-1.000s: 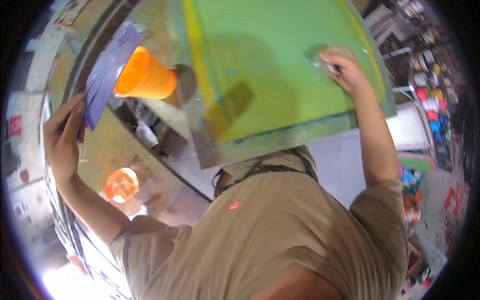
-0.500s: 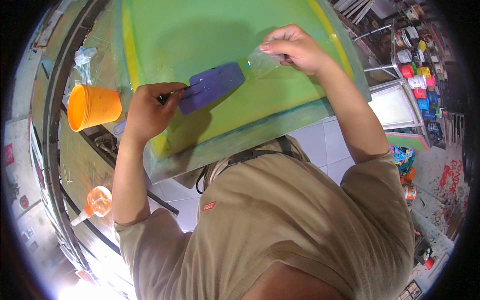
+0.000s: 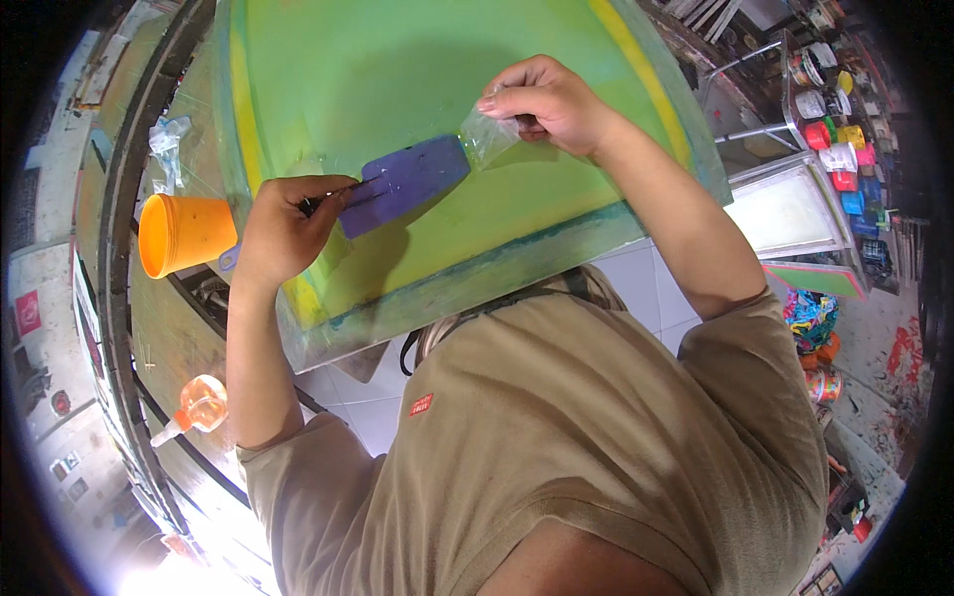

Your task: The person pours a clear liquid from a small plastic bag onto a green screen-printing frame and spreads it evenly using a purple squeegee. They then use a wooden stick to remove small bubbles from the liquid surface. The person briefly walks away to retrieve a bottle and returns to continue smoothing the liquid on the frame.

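Observation:
A large green screen frame [image 3: 417, 89] with yellow borders leans in front of me. My left hand [image 3: 283, 233] grips the handle of a flat purple spatula [image 3: 402, 184], whose blade lies against the green mesh. My right hand [image 3: 547, 99] pinches a small piece of clear plastic film [image 3: 489, 137] at the spatula's right tip, pressed on the screen.
An orange cup [image 3: 184, 233] stands left of the frame on a curved work table [image 3: 159, 338]. A small orange-filled squeeze bottle [image 3: 199, 407] lies lower left. Crumpled clear plastic [image 3: 167, 139] sits upper left. Colourful paint pots [image 3: 835, 109] crowd shelves at the right, over a tiled floor.
A second ago my left hand was far left with the spatula beside the orange cup. It brought the spatula onto the screen, and my right hand moved leftward to meet the blade tip.

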The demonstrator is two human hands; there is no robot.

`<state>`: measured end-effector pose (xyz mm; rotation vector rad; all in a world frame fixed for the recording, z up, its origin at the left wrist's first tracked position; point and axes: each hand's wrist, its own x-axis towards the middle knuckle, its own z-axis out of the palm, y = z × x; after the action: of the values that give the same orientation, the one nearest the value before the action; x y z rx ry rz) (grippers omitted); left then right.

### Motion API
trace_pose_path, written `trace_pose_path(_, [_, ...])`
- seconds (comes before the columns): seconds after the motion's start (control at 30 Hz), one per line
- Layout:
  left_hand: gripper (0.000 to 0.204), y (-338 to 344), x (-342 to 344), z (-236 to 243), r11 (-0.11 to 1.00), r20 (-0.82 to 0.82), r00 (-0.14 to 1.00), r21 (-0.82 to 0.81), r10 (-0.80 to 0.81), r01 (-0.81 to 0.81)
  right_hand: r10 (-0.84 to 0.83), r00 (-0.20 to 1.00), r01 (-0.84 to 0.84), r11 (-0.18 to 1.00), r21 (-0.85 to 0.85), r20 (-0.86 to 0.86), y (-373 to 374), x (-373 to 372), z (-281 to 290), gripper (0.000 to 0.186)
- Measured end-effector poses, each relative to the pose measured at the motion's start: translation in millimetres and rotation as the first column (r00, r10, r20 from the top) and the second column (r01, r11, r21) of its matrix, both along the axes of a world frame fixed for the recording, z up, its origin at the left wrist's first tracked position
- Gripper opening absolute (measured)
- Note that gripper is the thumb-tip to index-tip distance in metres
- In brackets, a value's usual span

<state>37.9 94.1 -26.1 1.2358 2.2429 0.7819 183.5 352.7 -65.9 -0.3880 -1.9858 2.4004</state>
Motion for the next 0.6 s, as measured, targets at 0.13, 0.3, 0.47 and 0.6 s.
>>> trace_pose_path(0.13, [0.015, 6.3, 2.3, 5.2, 0.999, 0.020, 1.000, -0.042, 0.019, -0.019, 0.011, 1.000, -0.011, 1.000, -0.014, -0.018, 1.7, -0.3, -2.6, 0.024])
trace_pose_path(0.3, [0.015, 9.4, 0.5, 5.5, 0.999, 0.006, 1.000, -0.034, -0.016, 0.016, -0.007, 1.000, 0.007, 1.000, 0.003, -0.013, 0.3, 1.4, -1.2, 0.025])
trace_pose_path(0.47, [0.015, 9.8, 1.7, 5.9, 1.000, 0.032, 0.999, -0.030, 0.005, -0.004, 0.003, 1.000, -0.004, 0.999, -0.041, -0.030, 2.9, 2.0, -5.7, 0.012])
trace_pose_path(0.6, [0.015, 7.5, 8.4, 6.4, 0.999, -0.035, 0.999, -0.029, 0.038, -0.039, 0.020, 0.998, -0.024, 0.997, -0.073, -0.060, 3.1, 3.4, -4.3, 0.013])
